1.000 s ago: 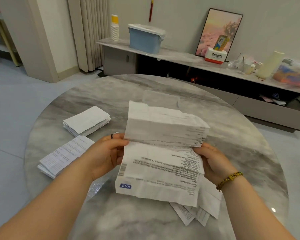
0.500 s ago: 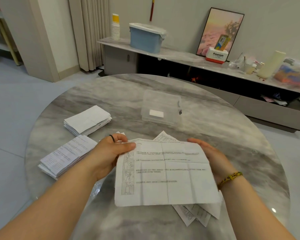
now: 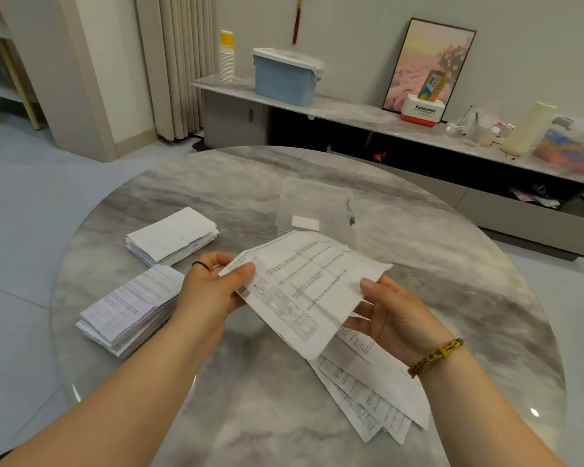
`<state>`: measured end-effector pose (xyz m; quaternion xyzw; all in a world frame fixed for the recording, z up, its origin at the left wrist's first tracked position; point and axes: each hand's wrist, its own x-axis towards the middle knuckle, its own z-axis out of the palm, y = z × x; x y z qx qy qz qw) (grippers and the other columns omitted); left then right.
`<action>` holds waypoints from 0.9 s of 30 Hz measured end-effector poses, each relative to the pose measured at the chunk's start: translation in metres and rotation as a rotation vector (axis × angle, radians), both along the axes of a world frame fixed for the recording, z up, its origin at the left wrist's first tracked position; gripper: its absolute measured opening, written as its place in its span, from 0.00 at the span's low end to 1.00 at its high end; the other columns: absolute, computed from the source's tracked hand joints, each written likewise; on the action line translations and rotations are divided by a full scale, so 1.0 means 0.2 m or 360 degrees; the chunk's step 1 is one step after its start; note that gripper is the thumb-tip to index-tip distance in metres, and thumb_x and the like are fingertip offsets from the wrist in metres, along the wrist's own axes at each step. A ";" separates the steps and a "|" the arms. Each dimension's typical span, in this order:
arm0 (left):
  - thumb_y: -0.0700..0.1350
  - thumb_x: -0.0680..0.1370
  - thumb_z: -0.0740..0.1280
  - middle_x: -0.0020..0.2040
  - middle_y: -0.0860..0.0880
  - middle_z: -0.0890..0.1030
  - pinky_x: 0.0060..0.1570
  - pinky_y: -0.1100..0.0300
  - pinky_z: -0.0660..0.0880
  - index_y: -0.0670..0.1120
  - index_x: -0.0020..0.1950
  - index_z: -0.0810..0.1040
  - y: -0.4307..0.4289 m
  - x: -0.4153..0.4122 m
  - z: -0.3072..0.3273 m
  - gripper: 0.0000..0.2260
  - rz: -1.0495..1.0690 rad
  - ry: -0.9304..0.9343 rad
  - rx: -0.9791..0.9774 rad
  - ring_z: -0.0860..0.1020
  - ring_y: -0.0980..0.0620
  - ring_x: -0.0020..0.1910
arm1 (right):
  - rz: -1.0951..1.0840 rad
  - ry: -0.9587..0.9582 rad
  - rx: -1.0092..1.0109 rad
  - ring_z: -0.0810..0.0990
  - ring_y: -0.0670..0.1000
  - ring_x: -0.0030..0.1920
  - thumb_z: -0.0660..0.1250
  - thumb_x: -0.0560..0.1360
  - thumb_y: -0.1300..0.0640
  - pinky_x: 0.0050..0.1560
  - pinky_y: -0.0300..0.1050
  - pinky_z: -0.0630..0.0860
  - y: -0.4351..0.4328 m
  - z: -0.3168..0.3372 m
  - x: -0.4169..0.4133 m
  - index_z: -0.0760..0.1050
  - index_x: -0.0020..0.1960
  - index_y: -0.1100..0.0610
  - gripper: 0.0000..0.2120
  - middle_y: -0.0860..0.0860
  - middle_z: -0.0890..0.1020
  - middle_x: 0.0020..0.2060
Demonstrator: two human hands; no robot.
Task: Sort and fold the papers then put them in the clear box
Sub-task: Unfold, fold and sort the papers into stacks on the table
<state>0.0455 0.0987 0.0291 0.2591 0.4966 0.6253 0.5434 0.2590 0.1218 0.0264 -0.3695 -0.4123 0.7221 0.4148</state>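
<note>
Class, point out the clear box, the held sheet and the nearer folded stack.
clear box (image 3: 317, 200), head view, its top face.
held sheet (image 3: 304, 284), head view, middle of printed face.
nearer folded stack (image 3: 132, 305), head view, top sheet.

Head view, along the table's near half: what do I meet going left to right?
First the stack of printed papers → left hand → held sheet → right hand.
</note>
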 end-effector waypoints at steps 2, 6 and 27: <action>0.31 0.75 0.63 0.37 0.48 0.78 0.27 0.66 0.77 0.46 0.39 0.66 -0.01 0.01 0.00 0.12 -0.0124 0.0084 0.0009 0.78 0.54 0.32 | -0.0049 -0.0049 0.0032 0.84 0.49 0.36 0.82 0.45 0.49 0.32 0.44 0.81 0.00 0.00 0.00 0.76 0.51 0.56 0.36 0.51 0.85 0.39; 0.37 0.76 0.64 0.37 0.49 0.80 0.29 0.64 0.77 0.47 0.43 0.70 -0.02 0.01 0.00 0.06 -0.0427 0.0138 -0.0074 0.80 0.56 0.29 | -0.0144 -0.0188 0.0040 0.84 0.47 0.35 0.60 0.74 0.68 0.34 0.42 0.82 0.01 -0.02 0.02 0.75 0.50 0.57 0.10 0.48 0.85 0.36; 0.37 0.77 0.59 0.36 0.46 0.84 0.41 0.55 0.75 0.47 0.35 0.85 -0.02 -0.09 -0.02 0.18 -0.0811 0.0098 -0.0199 0.81 0.51 0.33 | 0.0197 -0.0297 -0.0034 0.81 0.49 0.33 0.82 0.41 0.48 0.36 0.39 0.78 0.03 -0.08 0.02 0.85 0.41 0.53 0.29 0.52 0.85 0.37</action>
